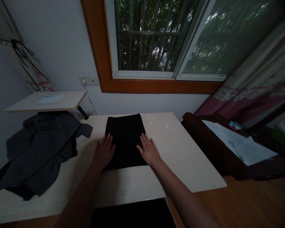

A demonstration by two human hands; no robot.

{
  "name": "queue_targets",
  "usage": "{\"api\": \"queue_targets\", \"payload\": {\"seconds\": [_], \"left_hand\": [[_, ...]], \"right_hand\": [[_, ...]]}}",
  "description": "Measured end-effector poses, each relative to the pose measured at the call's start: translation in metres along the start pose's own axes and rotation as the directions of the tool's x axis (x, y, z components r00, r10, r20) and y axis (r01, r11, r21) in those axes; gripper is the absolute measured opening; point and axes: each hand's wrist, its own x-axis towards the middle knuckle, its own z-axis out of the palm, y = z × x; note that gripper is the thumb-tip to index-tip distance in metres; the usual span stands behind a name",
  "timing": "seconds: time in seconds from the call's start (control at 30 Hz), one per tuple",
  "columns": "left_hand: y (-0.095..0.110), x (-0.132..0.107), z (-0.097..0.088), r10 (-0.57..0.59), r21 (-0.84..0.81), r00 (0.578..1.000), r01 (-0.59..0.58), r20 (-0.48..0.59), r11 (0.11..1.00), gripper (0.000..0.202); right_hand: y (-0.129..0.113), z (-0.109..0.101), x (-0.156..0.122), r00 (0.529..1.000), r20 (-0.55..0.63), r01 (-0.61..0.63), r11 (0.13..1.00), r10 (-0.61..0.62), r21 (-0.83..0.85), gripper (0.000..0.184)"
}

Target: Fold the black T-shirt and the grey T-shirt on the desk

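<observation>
A black piece of cloth [125,142], roughly rectangular, lies flat on the pale wooden table [180,152]; whether it is a folded garment I cannot tell. On its left edge rests my left hand [105,152], palm down with the fingers stretched out. My right hand [148,149] lies flat over the right edge, fingers extended and slightly spread. Neither hand grips anything. Parts of both side edges are hidden under the hands.
A heap of dark grey clothing [45,145] lies on the table's left side, below a raised wooden shelf [71,98] with a paper [51,98] on it. To the right stands dark brown furniture [204,139] bearing a large white sheet [239,145]. A window [156,41] is behind.
</observation>
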Motion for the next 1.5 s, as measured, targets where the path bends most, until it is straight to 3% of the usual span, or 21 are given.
{"api": "queue_targets", "payload": {"seconds": [0.23,0.47,0.63,0.8,1.0,1.5], "left_hand": [[-0.031,-0.013,0.006,0.023,-0.068,1.0,-0.023,-0.005,0.997,0.053],[-0.061,-0.025,0.007,-0.073,-0.218,0.996,0.06,-0.051,0.974,0.057],[-0.059,-0.024,0.0,-0.194,-0.369,0.98,0.165,-0.043,0.915,0.064],[-0.059,-0.024,-0.004,-0.261,-0.497,0.963,0.196,-0.065,0.845,0.059],[-0.054,-0.025,-0.013,-0.315,-0.493,0.947,0.247,-0.059,0.834,0.058],[-0.048,-0.023,-0.014,-0.175,-0.406,0.985,0.158,-0.004,0.9,0.068]], "right_hand": [[0.016,-0.009,-0.01,1.0,0.02,0.009,1.0,-0.009,-0.008,0.056],[0.043,-0.012,-0.016,0.993,-0.099,-0.052,0.991,0.064,0.123,0.046],[0.049,-0.021,-0.012,0.968,-0.176,-0.119,0.942,0.181,0.315,0.045],[0.046,-0.025,-0.012,0.966,-0.182,-0.108,0.925,0.185,0.365,0.04],[0.045,-0.029,-0.013,0.973,-0.133,-0.123,0.909,0.19,0.399,0.036],[0.045,-0.032,-0.014,0.991,-0.047,-0.097,0.909,0.126,0.406,0.044]]}}
